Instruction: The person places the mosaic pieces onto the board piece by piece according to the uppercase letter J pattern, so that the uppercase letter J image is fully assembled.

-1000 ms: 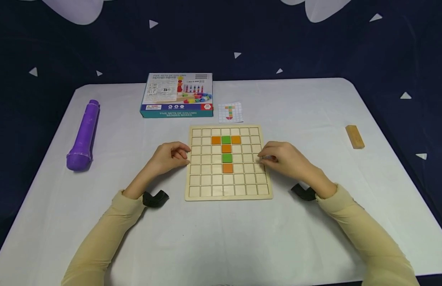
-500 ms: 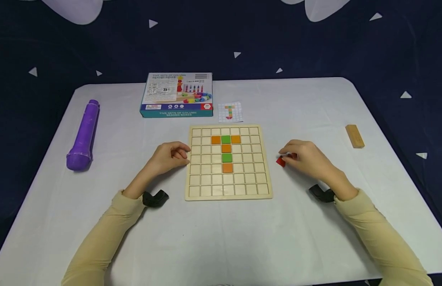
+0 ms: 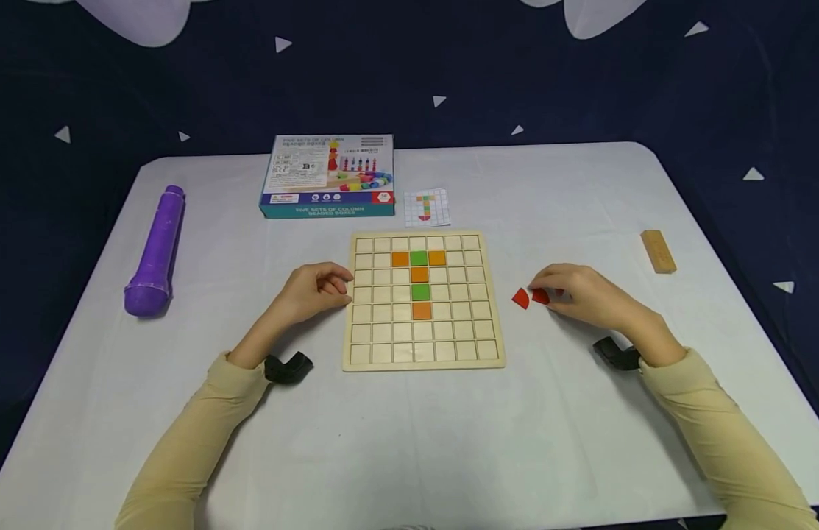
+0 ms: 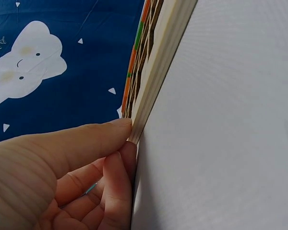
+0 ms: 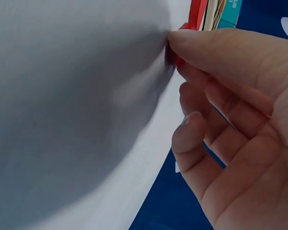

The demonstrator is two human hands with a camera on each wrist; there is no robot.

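Observation:
A square wooden grid board [image 3: 383, 355] lies mid-table, with orange tiles [image 3: 419, 274] and green tiles [image 3: 420, 292] forming a T shape in its cells. My left hand [image 3: 313, 288] holds the board's left edge; close up, thumb and forefinger meet at the board's rim [image 4: 151, 72]. To the right of the board, my right hand [image 3: 584, 294] pinches a red quarter-circle tile [image 3: 540, 296] low over the cloth, partly covered by the fingers. A second red tile [image 3: 521, 298] with a curved side lies just left of it on the table.
Behind the board lie a small pattern card [image 3: 427, 208] and a flat toy box [image 3: 327, 177]. A purple microphone-shaped object [image 3: 156, 250] rests at far left, a small wooden block [image 3: 658, 252] at far right. A dark patterned cloth [image 3: 356, 73] hangs beyond the table.
My right hand has moved right, away from the board's right edge, to the red tiles. They have come into view as the hand shifted. The left hand has stayed in place.

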